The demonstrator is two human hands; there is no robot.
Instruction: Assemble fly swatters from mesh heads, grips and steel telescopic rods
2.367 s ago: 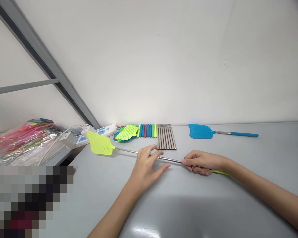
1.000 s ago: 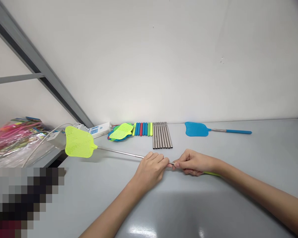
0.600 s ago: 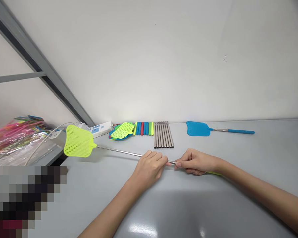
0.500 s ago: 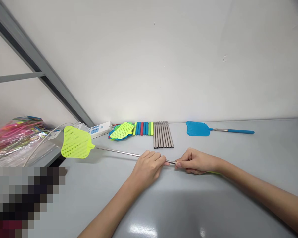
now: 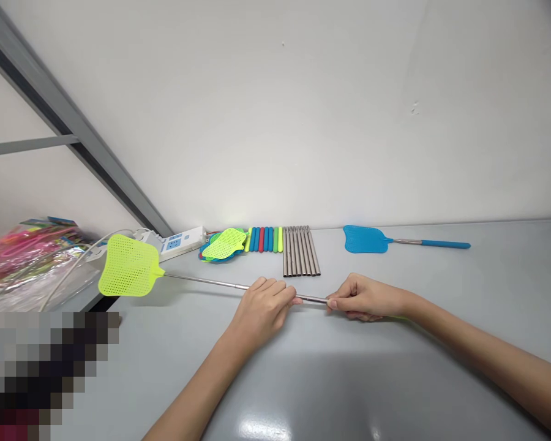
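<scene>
Left hand (image 5: 262, 304) wrapped round slim metal rod (image 5: 202, 281), right hand (image 5: 366, 298) closed, apparently over its mostly hidden rear end; yellow swatter head (image 5: 127, 267) beyond left hand, likely light, bendy; rod stiff, slick, best hold.

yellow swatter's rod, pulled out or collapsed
Pulled out: the rod runs in jointed sections from the yellow head to the right hand, far longer than on the blue swatter.
</scene>
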